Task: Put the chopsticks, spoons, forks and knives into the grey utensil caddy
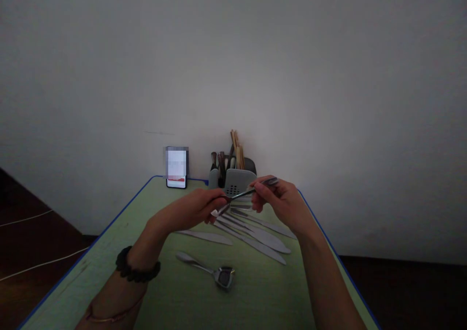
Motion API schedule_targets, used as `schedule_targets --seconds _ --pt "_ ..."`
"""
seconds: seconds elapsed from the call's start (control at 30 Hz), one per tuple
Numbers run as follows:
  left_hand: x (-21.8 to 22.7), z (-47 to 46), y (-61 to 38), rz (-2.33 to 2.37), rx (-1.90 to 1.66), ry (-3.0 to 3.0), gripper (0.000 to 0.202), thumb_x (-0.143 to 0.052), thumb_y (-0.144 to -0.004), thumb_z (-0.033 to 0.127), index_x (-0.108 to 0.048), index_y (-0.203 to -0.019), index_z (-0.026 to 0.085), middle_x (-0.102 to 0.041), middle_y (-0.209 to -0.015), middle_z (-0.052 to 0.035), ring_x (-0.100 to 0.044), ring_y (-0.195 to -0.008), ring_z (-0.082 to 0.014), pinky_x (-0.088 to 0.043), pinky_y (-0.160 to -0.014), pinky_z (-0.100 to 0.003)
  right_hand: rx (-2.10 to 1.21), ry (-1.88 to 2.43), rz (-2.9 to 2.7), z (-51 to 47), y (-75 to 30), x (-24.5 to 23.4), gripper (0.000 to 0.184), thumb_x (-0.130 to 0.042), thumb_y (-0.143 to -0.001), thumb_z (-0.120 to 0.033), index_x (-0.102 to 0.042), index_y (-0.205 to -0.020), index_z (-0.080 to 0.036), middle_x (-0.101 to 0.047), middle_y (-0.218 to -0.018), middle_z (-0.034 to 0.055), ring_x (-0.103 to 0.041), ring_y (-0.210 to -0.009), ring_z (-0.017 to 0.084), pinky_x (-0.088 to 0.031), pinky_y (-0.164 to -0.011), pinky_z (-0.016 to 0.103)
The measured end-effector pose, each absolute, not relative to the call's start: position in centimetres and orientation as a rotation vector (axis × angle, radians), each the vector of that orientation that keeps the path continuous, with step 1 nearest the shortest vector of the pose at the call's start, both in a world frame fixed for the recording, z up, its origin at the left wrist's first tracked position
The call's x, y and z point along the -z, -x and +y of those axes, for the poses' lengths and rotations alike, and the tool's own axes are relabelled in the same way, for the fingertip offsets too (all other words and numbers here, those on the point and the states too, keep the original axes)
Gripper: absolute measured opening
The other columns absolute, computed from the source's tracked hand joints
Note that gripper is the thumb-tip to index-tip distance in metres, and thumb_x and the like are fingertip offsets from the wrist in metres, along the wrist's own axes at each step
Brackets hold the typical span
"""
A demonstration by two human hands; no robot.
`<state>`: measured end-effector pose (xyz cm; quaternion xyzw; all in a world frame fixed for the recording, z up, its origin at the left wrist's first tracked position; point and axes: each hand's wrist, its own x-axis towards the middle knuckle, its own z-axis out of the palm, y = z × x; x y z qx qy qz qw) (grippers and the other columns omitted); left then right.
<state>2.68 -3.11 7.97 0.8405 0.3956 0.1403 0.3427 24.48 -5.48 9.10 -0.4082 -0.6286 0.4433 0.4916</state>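
Observation:
A metal spoon (241, 194) is held level above the table between both hands. My left hand (202, 204) pinches its left end, where the bowl is partly covered by the fingers. My right hand (279, 201) is closed around the handle, whose flared end sticks out past the thumb. Below the hands, several table knives (260, 235) lie fanned out, and one more knife (207, 236) rests to their left. Closer to me lies a square-bowled spoon (223, 276). Something small and white shows under my left fingertips; I cannot make out what it is.
Against the wall (233, 67) stands a grey utensil holder (241, 178) with wooden chopsticks (238, 150) and dark-handled utensils (221, 162). A lit phone (177, 167) leans upright to its left. The green table (156, 301) has a blue edge.

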Motion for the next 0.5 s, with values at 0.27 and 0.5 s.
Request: schedule_targets --seconds 0.27,0.5 --pt "-7.90 -2.93 -2.47 1.031 -0.347 -2.280 0.025 -0.048 -0.087 0.043 -0.055 -0.088 0.019 -0.061 -0.073 0.0018 -0.054 -0.061 -0.0113 -0.038 -0.055 -0.020 -1.092 0.993 -1.500 -5.25 -24.60 -8.88 0.028 -0.063 -0.078 -0.041 -0.062 -0.085 -0.014 -0.062 -0.059 -0.0024 -0.061 -0.049 0.010 -0.052 -0.050 0.023" --pt "-7.95 -2.87 -2.49 0.974 -0.319 -2.240 0.022 -0.035 -0.092 0.030 -0.053 -0.095 0.018 -0.067 -0.080 -0.0024 -0.060 -0.073 -0.0141 -0.043 -0.068 -0.024 -1.031 1.056 -1.470 -5.18 -24.99 -9.05 0.032 -0.058 -0.081 -0.045 -0.064 -0.086 -0.014 -0.059 -0.055 -0.0034 -0.056 -0.042 0.008 -0.049 -0.044 0.020"
